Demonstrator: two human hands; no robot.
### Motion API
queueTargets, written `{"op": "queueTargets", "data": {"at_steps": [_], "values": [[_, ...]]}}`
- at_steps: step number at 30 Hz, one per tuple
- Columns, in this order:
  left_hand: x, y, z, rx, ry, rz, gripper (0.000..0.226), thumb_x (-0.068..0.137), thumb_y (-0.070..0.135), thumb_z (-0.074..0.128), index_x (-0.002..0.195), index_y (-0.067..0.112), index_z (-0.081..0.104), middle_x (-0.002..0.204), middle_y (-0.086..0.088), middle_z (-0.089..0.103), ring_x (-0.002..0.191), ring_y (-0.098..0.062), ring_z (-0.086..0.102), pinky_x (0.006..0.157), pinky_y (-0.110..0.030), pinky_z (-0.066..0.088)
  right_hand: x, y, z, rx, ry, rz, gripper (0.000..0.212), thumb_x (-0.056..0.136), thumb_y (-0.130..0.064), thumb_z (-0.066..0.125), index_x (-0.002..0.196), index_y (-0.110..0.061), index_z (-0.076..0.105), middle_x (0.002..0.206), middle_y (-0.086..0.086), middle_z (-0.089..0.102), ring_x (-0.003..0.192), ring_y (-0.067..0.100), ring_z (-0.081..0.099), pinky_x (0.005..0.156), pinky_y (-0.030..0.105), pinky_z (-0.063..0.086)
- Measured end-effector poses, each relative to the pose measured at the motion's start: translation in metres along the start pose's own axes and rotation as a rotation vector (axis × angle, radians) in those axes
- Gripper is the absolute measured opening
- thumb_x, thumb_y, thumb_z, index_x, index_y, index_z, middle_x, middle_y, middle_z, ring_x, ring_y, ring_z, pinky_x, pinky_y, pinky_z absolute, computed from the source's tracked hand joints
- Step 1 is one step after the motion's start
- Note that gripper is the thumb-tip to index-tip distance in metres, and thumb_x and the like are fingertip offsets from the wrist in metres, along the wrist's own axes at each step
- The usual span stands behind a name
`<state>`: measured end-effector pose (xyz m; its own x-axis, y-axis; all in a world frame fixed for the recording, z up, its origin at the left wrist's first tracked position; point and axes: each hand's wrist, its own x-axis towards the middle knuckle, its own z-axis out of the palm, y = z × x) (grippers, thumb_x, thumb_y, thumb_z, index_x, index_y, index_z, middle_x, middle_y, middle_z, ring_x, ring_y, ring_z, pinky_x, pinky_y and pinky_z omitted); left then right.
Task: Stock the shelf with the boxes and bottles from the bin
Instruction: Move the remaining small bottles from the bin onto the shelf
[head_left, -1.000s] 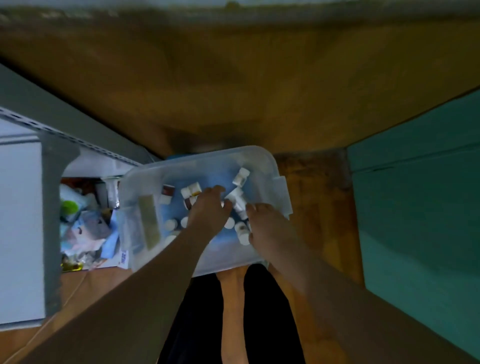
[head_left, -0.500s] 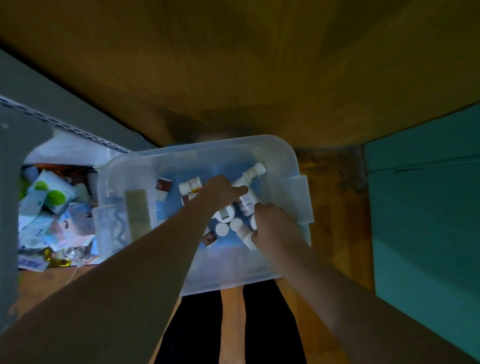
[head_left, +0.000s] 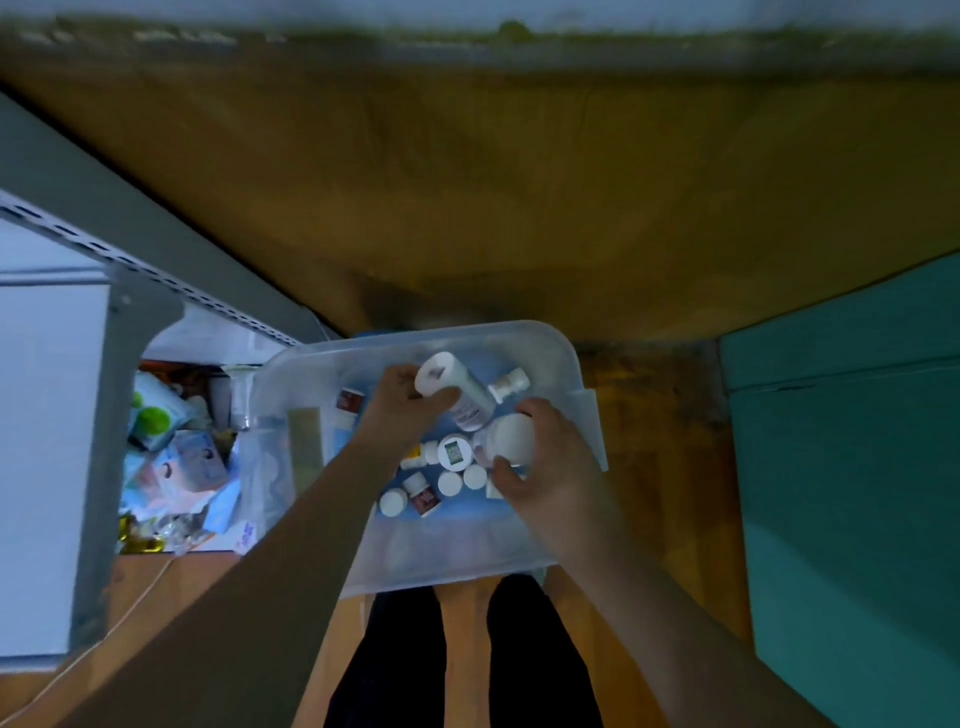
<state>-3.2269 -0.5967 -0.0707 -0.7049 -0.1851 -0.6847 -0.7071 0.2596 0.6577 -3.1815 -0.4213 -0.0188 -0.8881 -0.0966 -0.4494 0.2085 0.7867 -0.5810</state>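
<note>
White plastic fills both hands. The left hand curls round a tall white bottle, tilted with its flat base toward the camera and its labelled body slanting down toward the middle of the bin. The right hand wraps fingers and thumb round a second white bottle, its round end facing up. Both hands hang inside the translucent plastic bin, above its blue floor.

Below and between the hands lie more small bottles: 1 with a green-labelled cap at the centre, 3 plain white caps in a row nearer the person, and a brown-labelled bottle on its side. Another white bottle lies at the far side, just beyond the tall one. A flat pale box stands against the bin's left wall.

Left of the bin, the grey metal shelf has a low compartment crowded with colourful packets. A teal cabinet stands to the right, and the wooden floor shows around the bin. The person's dark trouser legs show below it.
</note>
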Motion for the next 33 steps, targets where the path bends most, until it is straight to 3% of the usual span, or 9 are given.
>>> {"op": "queueTargets", "data": {"at_steps": [3,5,7,9,13,17,22,26,33], "values": [[-0.046,0.023,-0.018,-0.207,0.076,-0.002,0.037,0.09,0.022,0.069,0.121,0.016,0.048,0.102,0.004,0.06,0.088,-0.006,0.058,0.071,-0.026,0.048,-0.012,-0.024,-0.037,0.251,0.04,0.054,0.054,0.078,-0.043,0.079,0.121,-0.036,0.048,0.113,-0.019,0.06,0.102,0.006,0.06,0.087,0.019,0.052],[-0.082,0.042,-0.033,-0.327,0.116,0.021,0.034,0.091,0.023,0.067,0.122,0.018,0.053,0.11,-0.003,0.064,0.094,-0.014,0.063,0.073,-0.028,0.052,-0.026,-0.046,-0.071,0.452,0.064,0.097,0.043,0.082,-0.035,0.077,0.116,-0.036,0.05,0.106,-0.021,0.058,0.098,0.003,0.059,0.075,0.007,0.046],[-0.119,0.066,-0.048,-0.413,0.137,0.043,0.028,0.093,0.027,0.065,0.119,0.021,0.06,0.113,-0.006,0.069,0.098,-0.02,0.067,0.076,-0.032,0.054,-0.037,-0.069,-0.107,0.619,0.091,0.102,0.031,0.087,-0.032,0.072,0.112,-0.033,0.054,0.105,-0.017,0.06,0.099,0.005,0.06,0.067,0.006,0.045],[-0.158,0.095,-0.061,-0.484,0.135,0.079,0.022,0.094,0.029,0.061,0.116,0.022,0.064,0.108,-0.004,0.072,0.095,-0.018,0.07,0.074,-0.03,0.054,-0.051,-0.098,-0.14,0.781,0.131,0.076,0.026,0.086,-0.041,0.068,0.109,-0.033,0.057,0.105,-0.012,0.063,0.102,0.009,0.061,0.071,0.012,0.049],[-0.238,0.148,-0.084,-0.586,0.131,0.161,0.032,0.09,0.04,0.06,0.118,0.025,0.062,0.107,-0.003,0.072,0.096,-0.019,0.07,0.074,-0.03,0.053,-0.082,-0.159,-0.194,1.0,0.092,0.008,0.064,0.067,-0.071,0.059,0.123,-0.04,0.054,0.118,-0.004,0.062,0.111,0.016,0.06,0.096,0.041,0.052],[-0.302,0.182,-0.114,-0.665,0.157,0.258,0.059,0.075,0.05,0.062,0.123,0.015,0.061,0.107,-0.015,0.07,0.097,-0.032,0.068,0.075,-0.042,0.056,-0.108,-0.226,-0.231,1.224,0.021,-0.046,0.064,0.07,-0.062,0.071,0.119,-0.022,0.058,0.109,0.009,0.072,0.101,0.026,0.07,0.093,0.046,0.054],[-0.379,0.197,-0.166,-0.734,0.198,0.412,0.051,0.082,0.037,0.072,0.115,0.0,0.06,0.091,-0.021,0.07,0.078,-0.033,0.067,0.069,-0.041,0.054,-0.162,-0.306,-0.258,1.284,-0.058,-0.234,0.05,0.075,-0.056,0.065,0.101,-0.014,0.061,0.083,0.011,0.071,0.074,0.025,0.068,0.068,0.035,0.055],[-0.445,0.188,-0.222,-0.768,0.269,0.506,0.053,0.082,0.046,0.07,0.114,0.005,0.061,0.093,-0.021,0.071,0.078,-0.032,0.069,0.073,-0.046,0.057,-0.219,-0.372,-0.252,1.227,-0.116,-0.364,0.054,0.073,-0.058,0.064,0.105,-0.014,0.062,0.085,0.008,0.072,0.074,0.022,0.068,0.072,0.036,0.055],[-0.535,0.123,-0.333,-0.795,0.471,0.576,0.06,0.07,0.053,0.063,0.105,0.006,0.063,0.087,-0.018,0.072,0.071,-0.027,0.068,0.064,-0.039,0.056,-0.317,-0.486,-0.181,1.117,-0.224,-0.526,0.057,0.067,-0.058,0.071,0.1,-0.011,0.066,0.086,0.014,0.073,0.072,0.026,0.07,0.073,0.04,0.056]]}}
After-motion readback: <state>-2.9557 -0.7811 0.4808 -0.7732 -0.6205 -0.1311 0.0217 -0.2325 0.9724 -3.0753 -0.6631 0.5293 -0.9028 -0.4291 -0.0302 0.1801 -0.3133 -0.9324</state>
